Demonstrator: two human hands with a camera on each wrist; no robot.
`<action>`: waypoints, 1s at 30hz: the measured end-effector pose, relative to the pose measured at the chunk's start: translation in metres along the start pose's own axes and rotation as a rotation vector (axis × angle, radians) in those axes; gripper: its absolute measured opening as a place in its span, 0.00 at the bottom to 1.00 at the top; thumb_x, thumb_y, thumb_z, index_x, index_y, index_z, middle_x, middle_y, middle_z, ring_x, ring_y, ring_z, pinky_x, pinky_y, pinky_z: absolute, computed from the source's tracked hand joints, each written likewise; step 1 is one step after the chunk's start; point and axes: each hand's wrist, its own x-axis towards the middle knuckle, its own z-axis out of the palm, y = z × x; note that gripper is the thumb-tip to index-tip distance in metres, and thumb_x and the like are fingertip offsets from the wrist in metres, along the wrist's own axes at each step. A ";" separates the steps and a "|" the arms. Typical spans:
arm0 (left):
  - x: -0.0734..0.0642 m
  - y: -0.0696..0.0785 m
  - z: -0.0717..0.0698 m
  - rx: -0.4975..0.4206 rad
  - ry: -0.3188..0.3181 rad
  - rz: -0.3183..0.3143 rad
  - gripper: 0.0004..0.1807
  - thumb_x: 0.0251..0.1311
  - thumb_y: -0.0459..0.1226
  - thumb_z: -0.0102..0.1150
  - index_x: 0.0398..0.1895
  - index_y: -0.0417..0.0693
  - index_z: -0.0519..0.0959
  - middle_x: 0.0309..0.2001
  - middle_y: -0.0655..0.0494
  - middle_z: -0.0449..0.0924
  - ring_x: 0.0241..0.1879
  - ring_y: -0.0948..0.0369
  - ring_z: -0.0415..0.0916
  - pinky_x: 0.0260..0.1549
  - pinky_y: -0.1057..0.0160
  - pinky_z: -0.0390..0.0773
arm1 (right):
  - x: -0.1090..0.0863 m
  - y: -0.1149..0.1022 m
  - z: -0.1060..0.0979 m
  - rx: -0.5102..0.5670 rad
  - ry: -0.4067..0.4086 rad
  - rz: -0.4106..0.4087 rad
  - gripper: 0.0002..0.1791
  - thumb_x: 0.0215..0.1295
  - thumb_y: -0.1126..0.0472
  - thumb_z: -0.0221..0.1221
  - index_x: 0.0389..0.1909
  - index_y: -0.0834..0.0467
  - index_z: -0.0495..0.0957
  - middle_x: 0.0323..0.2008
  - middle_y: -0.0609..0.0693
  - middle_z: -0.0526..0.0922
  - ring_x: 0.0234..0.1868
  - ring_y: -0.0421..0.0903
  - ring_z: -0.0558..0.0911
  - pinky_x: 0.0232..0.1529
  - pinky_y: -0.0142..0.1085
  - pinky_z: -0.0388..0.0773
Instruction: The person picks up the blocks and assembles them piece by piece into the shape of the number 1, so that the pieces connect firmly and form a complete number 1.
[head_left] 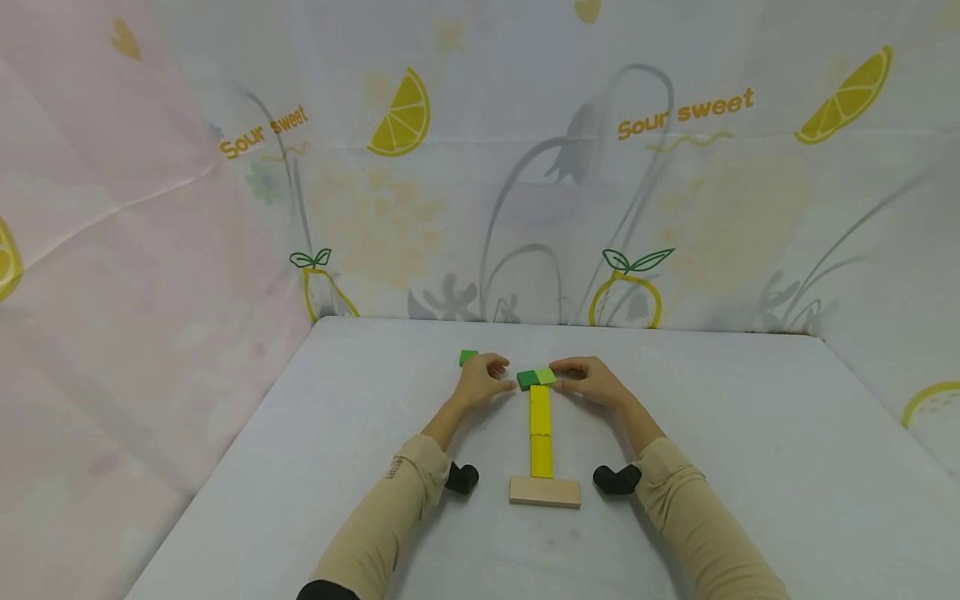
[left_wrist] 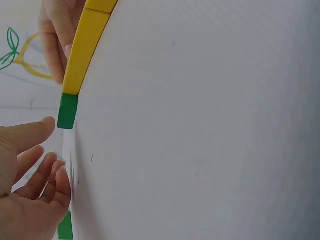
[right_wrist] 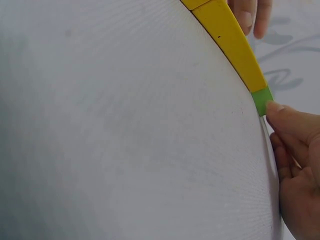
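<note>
Two yellow blocks [head_left: 540,410] lie end to end in a line on the table. At their far end a dark green block [head_left: 527,380] and a light green block [head_left: 546,376] sit side by side. My right hand [head_left: 596,383] pinches the light green block at its right end, the thumb tip on its edge in the right wrist view; the index fingertip is hidden there. Just left of the dark green block is my left hand [head_left: 480,379], thumb and fingers apart and holding nothing. Behind it lies another green block [head_left: 468,357], partly covered by the hand.
A plain wooden block [head_left: 544,492] lies crosswise at the near end of the yellow line. The white table [head_left: 750,467] reaches back to a printed cloth [head_left: 510,208], with more cloth at both sides.
</note>
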 end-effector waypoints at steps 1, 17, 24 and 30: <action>0.000 -0.001 -0.001 -0.006 0.009 -0.008 0.19 0.48 0.30 0.68 0.44 0.30 0.79 0.38 0.41 0.80 0.37 0.50 0.76 0.40 0.58 0.77 | 0.000 0.001 0.000 0.001 0.001 -0.001 0.21 0.60 0.72 0.58 0.53 0.77 0.71 0.54 0.71 0.74 0.58 0.64 0.71 0.59 0.54 0.65; -0.002 -0.016 -0.024 -0.053 0.148 -0.031 0.19 0.46 0.29 0.68 0.43 0.27 0.79 0.37 0.38 0.81 0.37 0.49 0.79 0.39 0.58 0.79 | 0.012 0.043 0.001 0.006 0.009 -0.019 0.21 0.61 0.66 0.60 0.54 0.71 0.74 0.54 0.65 0.76 0.58 0.60 0.72 0.59 0.52 0.66; -0.003 -0.023 -0.031 -0.052 0.187 -0.083 0.19 0.46 0.30 0.69 0.43 0.29 0.79 0.38 0.39 0.81 0.36 0.49 0.78 0.37 0.58 0.78 | 0.011 0.040 0.001 0.013 0.007 -0.030 0.21 0.60 0.66 0.60 0.54 0.71 0.74 0.54 0.65 0.76 0.58 0.61 0.72 0.59 0.52 0.66; -0.002 -0.028 -0.038 -0.046 0.220 -0.129 0.20 0.47 0.31 0.69 0.44 0.31 0.79 0.41 0.39 0.80 0.38 0.48 0.78 0.36 0.58 0.78 | 0.012 0.043 0.001 0.003 0.014 -0.032 0.21 0.60 0.66 0.60 0.54 0.71 0.74 0.53 0.65 0.77 0.58 0.61 0.72 0.60 0.53 0.65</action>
